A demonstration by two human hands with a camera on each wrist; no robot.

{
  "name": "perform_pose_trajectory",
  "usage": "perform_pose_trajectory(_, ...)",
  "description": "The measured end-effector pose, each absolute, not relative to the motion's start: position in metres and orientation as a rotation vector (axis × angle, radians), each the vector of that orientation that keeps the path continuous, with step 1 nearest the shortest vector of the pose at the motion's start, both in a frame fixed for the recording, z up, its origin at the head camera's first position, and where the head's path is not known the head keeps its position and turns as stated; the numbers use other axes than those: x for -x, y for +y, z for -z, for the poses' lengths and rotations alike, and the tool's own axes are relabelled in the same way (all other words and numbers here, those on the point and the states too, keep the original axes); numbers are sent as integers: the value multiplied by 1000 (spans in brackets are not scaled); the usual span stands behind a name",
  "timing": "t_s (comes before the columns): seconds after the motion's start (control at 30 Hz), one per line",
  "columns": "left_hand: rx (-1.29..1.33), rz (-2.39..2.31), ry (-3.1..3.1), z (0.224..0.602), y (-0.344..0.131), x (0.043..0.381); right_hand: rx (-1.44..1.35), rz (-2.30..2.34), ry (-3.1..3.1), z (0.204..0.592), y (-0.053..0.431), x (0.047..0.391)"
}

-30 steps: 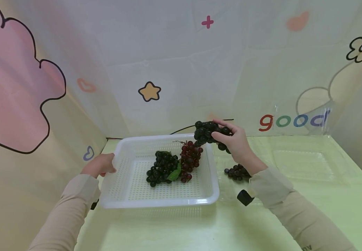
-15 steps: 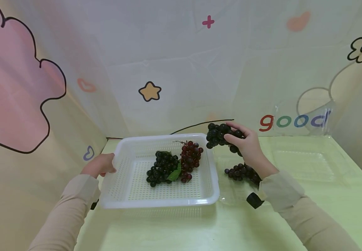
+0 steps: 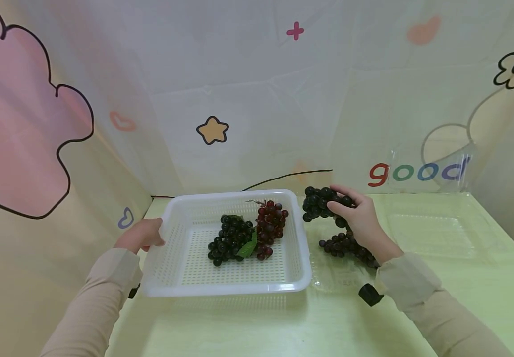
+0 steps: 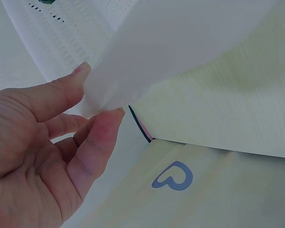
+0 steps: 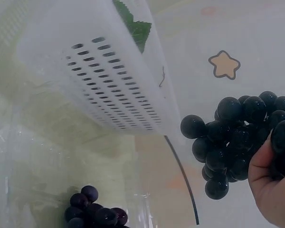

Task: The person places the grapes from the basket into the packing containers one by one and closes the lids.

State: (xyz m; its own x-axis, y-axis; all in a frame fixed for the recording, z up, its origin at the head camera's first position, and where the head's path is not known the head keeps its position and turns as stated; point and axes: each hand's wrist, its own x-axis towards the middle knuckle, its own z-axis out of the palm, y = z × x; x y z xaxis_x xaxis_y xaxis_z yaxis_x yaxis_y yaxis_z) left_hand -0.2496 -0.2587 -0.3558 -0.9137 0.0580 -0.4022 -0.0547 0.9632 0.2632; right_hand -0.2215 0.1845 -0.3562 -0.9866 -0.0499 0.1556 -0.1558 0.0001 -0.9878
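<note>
My left hand [image 3: 142,235] pinches the left rim of a white perforated plastic basket [image 3: 225,288], thumb and fingertips on its edge in the left wrist view. The basket is held raised off the table. Inside it lie a bunch of dark grapes [image 3: 230,240] with a green leaf and a bunch of red grapes [image 3: 271,223]. Right of the basket, my right hand [image 3: 361,220] grips another bunch of black grapes [image 3: 321,203] in the air. Below that hand, a dark purple bunch [image 3: 343,245] sits in a clear plastic tray [image 3: 328,277], partly hidden by the wrist.
A second clear plastic tray [image 3: 430,235] lies at the right of the pale green table [image 3: 248,332]. A printed curtain [image 3: 257,99] hangs close behind the table and along its left side.
My right hand has carried the black grapes rightward and down, from above the basket's right edge to over the clear tray. My left hand and the basket have stayed put.
</note>
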Motion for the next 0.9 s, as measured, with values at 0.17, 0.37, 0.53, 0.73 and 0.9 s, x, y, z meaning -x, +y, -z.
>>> perform_pose_trajectory(0.17,1,-384,2695,356,-259,249,-212,-2136,-2192,364,187,218)
perform_pose_trajectory(0.37,1,-387,2692,356,-258,250,-177,-2073,-2230,376,189,215)
perform_pose_trajectory(0.53,8,-390,2690,356,-258,251,-122,-2071,-2262,384,190,213)
perform_pose_trajectory(0.73,1,-377,2693,357,-259,251,-108,-2029,-2328,391,192,212)
perform_pose_trajectory(0.9,-14,-376,2695,357,-260,252,-79,-1986,-2394,399,195,210)
